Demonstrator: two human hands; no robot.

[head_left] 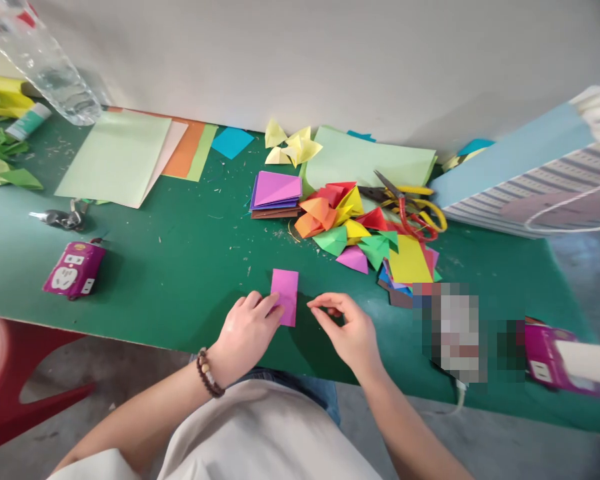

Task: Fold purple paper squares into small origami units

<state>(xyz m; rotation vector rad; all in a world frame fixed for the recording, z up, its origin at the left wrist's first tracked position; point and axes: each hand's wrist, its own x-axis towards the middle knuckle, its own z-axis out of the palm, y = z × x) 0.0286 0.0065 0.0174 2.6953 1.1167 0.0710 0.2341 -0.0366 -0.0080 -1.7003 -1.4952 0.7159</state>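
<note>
A narrow piece of pink paper [285, 297] lies on the green counter [180, 267] in the lower middle of the frame, with its long axis going almost straight away from the person, only a little tilted. The left hand [245, 333] is the nearer one: its fingers [265, 305] come from the lower left and reach onto the left edge of the paper, but I cannot tell if they pinch it or only press it down. The right hand [345, 330] is just beside the paper on the right side, not touching it, and its fingers [325, 301] are curved, a little open, with nothing inside them. Nothing lies in the small gap between this hand and the paper. Above the paper, near the middle of the frame, is a loose pile of folded colored paper pieces [340, 227], and scissors with yellow handles [420, 200] lie at its right side. A small stack of purple paper squares [275, 190] sits at the left of the pile. At the left of the frame is a magenta power socket [74, 269], and at the upper left a plastic water bottle [40, 60] is above pale green paper sheets [113, 157]. At the lower right, a blurred object [450, 330] is impossible to name
</note>
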